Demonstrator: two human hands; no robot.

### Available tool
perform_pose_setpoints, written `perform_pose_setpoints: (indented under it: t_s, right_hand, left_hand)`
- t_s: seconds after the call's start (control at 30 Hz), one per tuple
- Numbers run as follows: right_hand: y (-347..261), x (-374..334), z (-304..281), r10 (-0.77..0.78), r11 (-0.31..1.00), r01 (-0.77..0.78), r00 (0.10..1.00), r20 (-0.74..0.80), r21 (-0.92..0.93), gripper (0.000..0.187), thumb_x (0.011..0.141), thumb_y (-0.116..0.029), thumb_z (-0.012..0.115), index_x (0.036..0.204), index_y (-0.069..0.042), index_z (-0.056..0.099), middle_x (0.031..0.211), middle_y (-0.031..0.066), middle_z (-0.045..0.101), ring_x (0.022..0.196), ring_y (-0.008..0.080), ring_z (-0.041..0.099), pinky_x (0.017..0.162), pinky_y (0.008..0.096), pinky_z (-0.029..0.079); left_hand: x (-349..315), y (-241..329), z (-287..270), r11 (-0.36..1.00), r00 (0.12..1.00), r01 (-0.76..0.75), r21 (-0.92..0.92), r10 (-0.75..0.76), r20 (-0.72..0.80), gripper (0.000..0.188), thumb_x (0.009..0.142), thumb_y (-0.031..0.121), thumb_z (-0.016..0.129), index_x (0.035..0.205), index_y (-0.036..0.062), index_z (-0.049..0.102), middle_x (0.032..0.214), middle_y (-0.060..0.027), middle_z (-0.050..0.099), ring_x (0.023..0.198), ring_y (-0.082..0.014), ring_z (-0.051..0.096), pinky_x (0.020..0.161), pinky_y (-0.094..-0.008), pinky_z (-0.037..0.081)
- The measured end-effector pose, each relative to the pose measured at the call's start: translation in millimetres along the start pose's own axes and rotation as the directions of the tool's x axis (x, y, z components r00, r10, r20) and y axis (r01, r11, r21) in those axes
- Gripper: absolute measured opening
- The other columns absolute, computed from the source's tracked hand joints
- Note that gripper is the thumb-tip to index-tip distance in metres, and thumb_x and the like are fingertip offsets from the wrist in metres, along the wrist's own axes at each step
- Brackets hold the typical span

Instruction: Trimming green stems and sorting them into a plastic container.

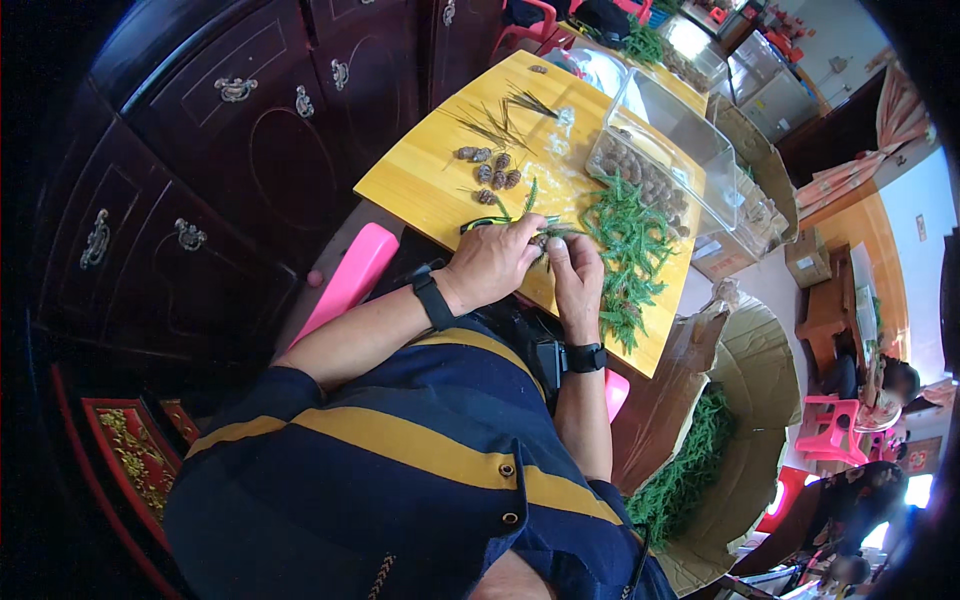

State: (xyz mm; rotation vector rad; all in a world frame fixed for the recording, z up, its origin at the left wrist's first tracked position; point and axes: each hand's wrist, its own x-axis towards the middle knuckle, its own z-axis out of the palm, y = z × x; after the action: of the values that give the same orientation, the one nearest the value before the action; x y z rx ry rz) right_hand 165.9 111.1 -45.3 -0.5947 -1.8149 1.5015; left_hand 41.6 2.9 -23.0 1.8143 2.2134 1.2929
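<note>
My left hand (497, 258) and my right hand (577, 280) meet over the near edge of the yellow table (415, 165). Both are closed, fingertips together, on a green artificial sprig (556, 231). A small brownish bit shows between the fingers, too covered to make out. Just right of my right hand lies a heap of green sprigs (630, 250). Beyond my left hand sit several small pine cones (485, 173). A black and yellow tool (478, 225), partly hidden, lies by my left knuckles.
A clear plastic bin (690, 150) of pine cones stands at the table's far right. Dark wire stems (492, 125) lie farther back. Right of me, an open cardboard box (745, 400) holds more greenery (690, 465). Dark cabinets (220, 150) line the left; pink chair parts (345, 275) flank me.
</note>
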Motion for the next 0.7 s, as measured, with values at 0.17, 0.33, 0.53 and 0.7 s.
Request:
perform_pose_setpoints:
  t_s: [0.17, 0.33, 0.53, 0.7]
  right_hand:
    - [1.3, -1.7, 6.4, -0.008, 0.997, 0.012, 0.999, -0.042, 0.082, 0.015, 0.098, -0.011, 0.063, 0.109, -0.001, 0.065, 0.095, -0.0007, 0.066, 0.085, 0.0056, 0.056, 0.075, 0.0221, 0.045]
    - [11.0, 0.7, 6.9, 0.031, 0.926, -0.015, 0.999, -0.035, 0.378, 0.01, 0.096, -0.006, 0.064, 0.105, -0.003, 0.065, 0.097, -0.0001, 0.067, 0.086, 0.007, 0.059, 0.077, 0.0238, 0.048]
    - [18.3, 1.6, -0.8, 0.115, 0.801, -0.1, 0.993, 0.012, 0.59, 0.009, 0.094, -0.004, 0.066, 0.102, -0.006, 0.065, 0.097, -0.0003, 0.068, 0.088, 0.0074, 0.059, 0.079, 0.0234, 0.047]
    - [23.0, 1.6, -4.1, 0.115, 0.764, -0.11, 0.993, 0.034, 0.636, 0.01, 0.093, -0.003, 0.066, 0.102, -0.006, 0.065, 0.097, 0.0003, 0.069, 0.087, 0.008, 0.06, 0.079, 0.0237, 0.048]
  left_hand:
    - [1.6, 8.3, -4.5, 0.999, 1.0, 0.007, -0.033, -0.006, 0.016, 0.027, 0.09, 0.012, 0.063, 0.116, 0.0063, 0.054, 0.086, -0.0188, 0.068, 0.08, -0.0382, 0.067, 0.067, -0.0479, 0.051]
    - [-0.3, 3.0, 3.3, 0.997, 1.0, 0.006, -0.081, -0.007, -0.01, 0.027, 0.09, 0.011, 0.063, 0.115, 0.0052, 0.054, 0.082, -0.0182, 0.067, 0.077, -0.0379, 0.067, 0.066, -0.0473, 0.051]
    - [-1.2, 1.6, 10.0, 0.972, 0.999, 0.053, -0.23, -0.053, 0.005, 0.027, 0.09, 0.007, 0.062, 0.114, 0.003, 0.053, 0.078, -0.0176, 0.066, 0.074, -0.0366, 0.066, 0.063, -0.0448, 0.05]
    - [-2.3, 5.0, 9.5, 0.955, 0.996, 0.089, -0.284, -0.078, 0.048, 0.027, 0.089, 0.008, 0.064, 0.113, 0.0024, 0.053, 0.074, -0.0178, 0.064, 0.071, -0.0372, 0.065, 0.063, -0.0435, 0.049]
